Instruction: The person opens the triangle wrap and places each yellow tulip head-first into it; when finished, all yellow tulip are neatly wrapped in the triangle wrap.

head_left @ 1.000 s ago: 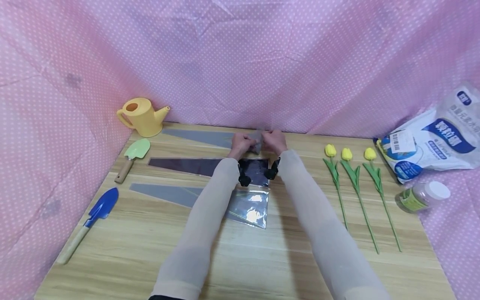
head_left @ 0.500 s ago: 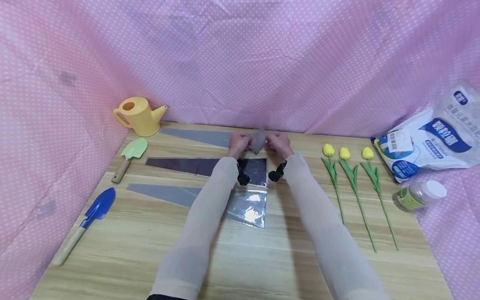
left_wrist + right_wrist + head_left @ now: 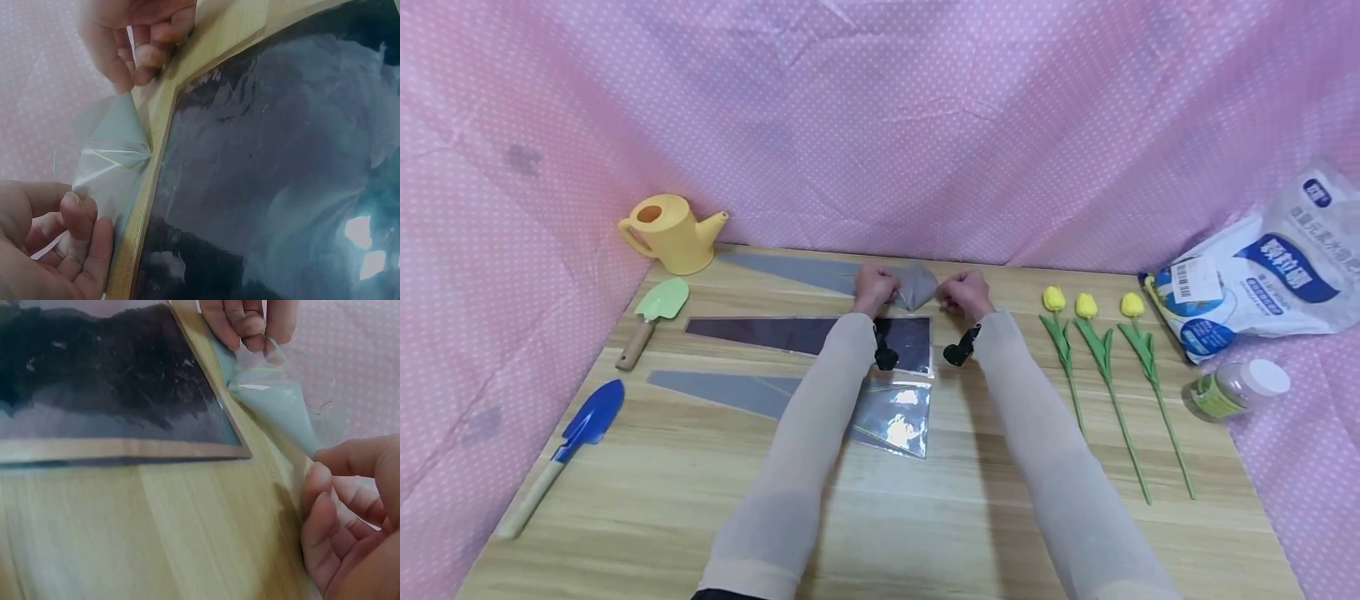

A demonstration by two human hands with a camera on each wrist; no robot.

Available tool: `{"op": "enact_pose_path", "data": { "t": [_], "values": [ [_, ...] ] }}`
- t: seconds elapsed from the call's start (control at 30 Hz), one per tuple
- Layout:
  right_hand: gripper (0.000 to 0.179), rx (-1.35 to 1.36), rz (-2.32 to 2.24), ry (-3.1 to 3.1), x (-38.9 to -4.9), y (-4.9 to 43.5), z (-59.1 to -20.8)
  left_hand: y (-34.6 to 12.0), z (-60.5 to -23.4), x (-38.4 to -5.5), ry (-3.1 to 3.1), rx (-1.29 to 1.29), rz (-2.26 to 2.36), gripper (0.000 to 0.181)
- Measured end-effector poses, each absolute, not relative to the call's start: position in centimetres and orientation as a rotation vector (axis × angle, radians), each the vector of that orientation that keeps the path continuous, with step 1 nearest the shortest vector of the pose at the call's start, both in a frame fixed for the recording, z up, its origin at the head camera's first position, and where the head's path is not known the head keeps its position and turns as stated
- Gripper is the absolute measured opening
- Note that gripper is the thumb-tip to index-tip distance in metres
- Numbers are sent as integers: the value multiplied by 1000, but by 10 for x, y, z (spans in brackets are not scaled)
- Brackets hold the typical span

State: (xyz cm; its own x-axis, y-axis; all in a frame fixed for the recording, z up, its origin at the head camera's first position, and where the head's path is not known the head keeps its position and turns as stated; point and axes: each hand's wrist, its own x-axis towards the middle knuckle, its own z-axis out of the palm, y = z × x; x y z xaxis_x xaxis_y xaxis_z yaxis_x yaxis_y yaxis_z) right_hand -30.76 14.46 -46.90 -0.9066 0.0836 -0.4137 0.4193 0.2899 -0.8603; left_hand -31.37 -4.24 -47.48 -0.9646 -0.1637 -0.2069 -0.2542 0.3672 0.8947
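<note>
Toward the back of the table lies a tapered, bluish-grey and clear plastic flower sleeve [image 3: 790,268]. My left hand [image 3: 874,288] holds its wide part between thumb and fingers. At the sleeve's right end, my right hand [image 3: 967,293] pinches the pointed corner of a raised flap [image 3: 275,406] between thumb and index finger. The flap stands up in a cone shape in both wrist views. A dark purple sleeve [image 3: 760,330] lies flat just in front of the hands. Closer still is another grey-blue sleeve [image 3: 718,390], partly hidden under my left forearm.
At left stand a yellow watering can [image 3: 673,237], a green trowel [image 3: 662,300] and a blue trowel [image 3: 593,412]. Three yellow tulips [image 3: 1054,298] lie at right, beside a white printed bag [image 3: 1262,267] and a jar [image 3: 1232,390]. Pink dotted cloth [image 3: 880,125] hangs behind the table.
The right hand has moved slightly right, away from the left, and the sleeve's end between them has spread into a wider raised flap. The left hand keeps its hold.
</note>
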Motion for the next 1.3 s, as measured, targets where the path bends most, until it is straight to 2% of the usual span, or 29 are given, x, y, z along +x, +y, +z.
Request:
{"op": "enact_pose_path", "data": {
  "t": [0.33, 0.6, 0.93, 1.07, 1.3],
  "values": [
    [4, 455, -1537, 2411, -314, 146, -480, -45, -479, -312, 2499, -396, 1665, 12],
    [7, 425, -1560, 2382, -315, 147, -478, -45, -481, -317, 2404, -393, 1721, 11],
    [49, 273, -1567, 2367, -308, 152, -457, -46, -482, -316, 2423, -343, 1732, 6],
    [49, 239, -1544, 2427, -298, 165, -440, -46, -482, -314, 2411, -326, 1770, 8],
    [40, 187, -1539, 2550, -273, 202, -414, -48, -480, -311, 2398, -305, 1806, 8]
  ]
}}
